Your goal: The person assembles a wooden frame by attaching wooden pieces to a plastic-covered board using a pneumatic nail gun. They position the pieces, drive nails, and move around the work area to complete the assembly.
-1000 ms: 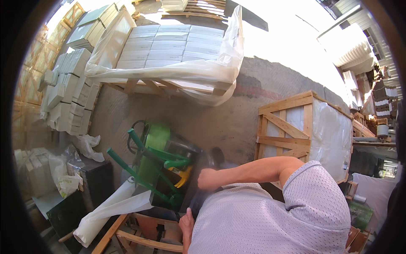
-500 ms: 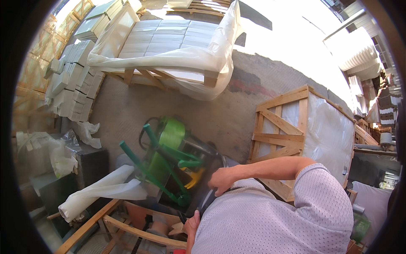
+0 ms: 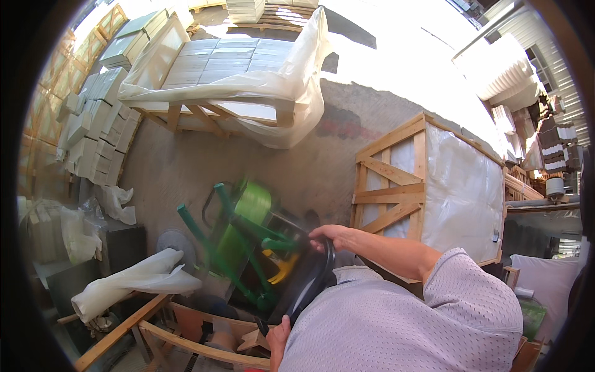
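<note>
In front of my body is a dark, box-like thing with a curved black rim that carries a pale streak. My right hand is closed round the far end of this rim. At its near end, my left hand grips the edge, its thumb on top and the other fingers mostly hidden. Just left of the rim is a cart with a green tubular frame and a blurred roll of bright green band. A yellow part shows between the frame and the rim.
A wooden crate with plastic-wrapped sides stands to the right. Ahead is a film-draped pallet of white boxes. More boxes are stacked left. A roll of white film and a wooden frame lie near left.
My right hand has moved forward along the rim, and its arm is straighter. My left hand stays at the near end. The whole view has shifted slightly, with the surroundings further left.
</note>
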{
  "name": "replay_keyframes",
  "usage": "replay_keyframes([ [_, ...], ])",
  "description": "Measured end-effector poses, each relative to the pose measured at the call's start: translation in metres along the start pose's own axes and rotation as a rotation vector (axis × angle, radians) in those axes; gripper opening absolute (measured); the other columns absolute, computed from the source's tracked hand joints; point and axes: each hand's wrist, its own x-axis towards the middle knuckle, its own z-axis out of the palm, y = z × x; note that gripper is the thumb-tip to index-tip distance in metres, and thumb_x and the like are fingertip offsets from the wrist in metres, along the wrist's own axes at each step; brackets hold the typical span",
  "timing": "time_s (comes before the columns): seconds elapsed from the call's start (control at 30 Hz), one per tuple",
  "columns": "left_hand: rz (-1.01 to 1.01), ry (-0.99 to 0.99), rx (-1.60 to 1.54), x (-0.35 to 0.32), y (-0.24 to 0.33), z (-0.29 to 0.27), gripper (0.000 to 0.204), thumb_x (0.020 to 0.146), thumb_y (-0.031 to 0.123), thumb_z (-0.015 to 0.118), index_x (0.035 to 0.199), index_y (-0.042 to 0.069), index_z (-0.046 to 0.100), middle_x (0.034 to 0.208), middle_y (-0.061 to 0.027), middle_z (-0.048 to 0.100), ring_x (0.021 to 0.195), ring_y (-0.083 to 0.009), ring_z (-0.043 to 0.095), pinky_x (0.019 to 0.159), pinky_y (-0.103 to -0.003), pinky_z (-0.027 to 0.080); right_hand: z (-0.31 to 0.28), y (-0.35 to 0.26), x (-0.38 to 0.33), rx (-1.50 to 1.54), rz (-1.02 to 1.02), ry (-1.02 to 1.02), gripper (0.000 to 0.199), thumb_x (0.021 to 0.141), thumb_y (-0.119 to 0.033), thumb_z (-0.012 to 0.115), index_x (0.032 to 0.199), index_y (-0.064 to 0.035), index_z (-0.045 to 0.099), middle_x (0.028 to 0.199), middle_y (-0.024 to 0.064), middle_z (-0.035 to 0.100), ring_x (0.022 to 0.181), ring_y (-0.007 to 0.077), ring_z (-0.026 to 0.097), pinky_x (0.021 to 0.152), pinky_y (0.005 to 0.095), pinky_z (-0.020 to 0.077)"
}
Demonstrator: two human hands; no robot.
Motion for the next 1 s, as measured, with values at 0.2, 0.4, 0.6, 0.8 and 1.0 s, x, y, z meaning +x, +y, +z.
replay_keyframes([
  [0.2,0.039,0.153,0.010,-0.015,0.010,-0.014,0.073,0.101,0.051,0.029,0.075,-0.003,0.071,0.079,-0.0280,0.066,0.082,-0.0486,0.063,0.079,-0.055,0.047,0.000,0.021,-0.004,0.482,0.079,-0.204,0.023,0.095,-0.011,0.057,0.075,-0.0121,0.045,0.059,-0.0066,0.042,0.048,0.0053,0.041,0.044,0.0225,0.0382],
  [0.4,0.042,0.281,0.040,-0.015,0.015,-0.008,0.064,0.101,0.043,0.038,0.072,-0.004,0.070,0.073,-0.0281,0.063,0.073,-0.0477,0.062,0.069,-0.056,0.047,0.005,0.019,-0.011,0.501,0.036,-0.199,0.024,0.092,-0.004,0.054,0.073,-0.0125,0.042,0.059,-0.0068,0.039,0.047,0.0058,0.037,0.044,0.0222,0.0330],
  [0.6,0.330,0.649,0.120,-0.015,-0.004,0.028,0.072,0.101,0.047,0.036,0.059,-0.005,0.064,0.054,-0.0266,0.055,0.051,-0.0429,0.051,0.051,-0.051,0.035,0.003,0.020,-0.017,0.539,0.012,-0.167,0.024,0.092,-0.003,0.054,0.073,-0.0117,0.043,0.058,-0.0059,0.038,0.047,0.0062,0.036,0.045,0.0235,0.0332],
  [0.8,0.162,0.441,0.176,-0.016,-0.019,0.005,0.070,0.102,0.044,0.035,0.062,-0.004,0.067,0.053,-0.0257,0.056,0.049,-0.0420,0.052,0.051,-0.051,0.036,0.007,0.026,-0.036,0.511,-0.021,-0.161,0.023,0.091,-0.002,0.055,0.074,-0.0096,0.042,0.060,-0.0041,0.038,0.050,0.0081,0.038,0.048,0.0267,0.0377],
  [1.0,0.030,0.563,0.000,-0.034,0.001,0.024,0.066,0.102,0.042,0.035,0.069,-0.003,0.071,0.064,-0.0271,0.061,0.060,-0.0453,0.062,0.059,-0.053,0.045,0.005,0.020,-0.055,0.474,-0.023,-0.182,0.021,0.090,-0.003,0.055,0.074,-0.0081,0.043,0.060,-0.0032,0.041,0.051,0.0084,0.040,0.051,0.0275,0.0411],
])
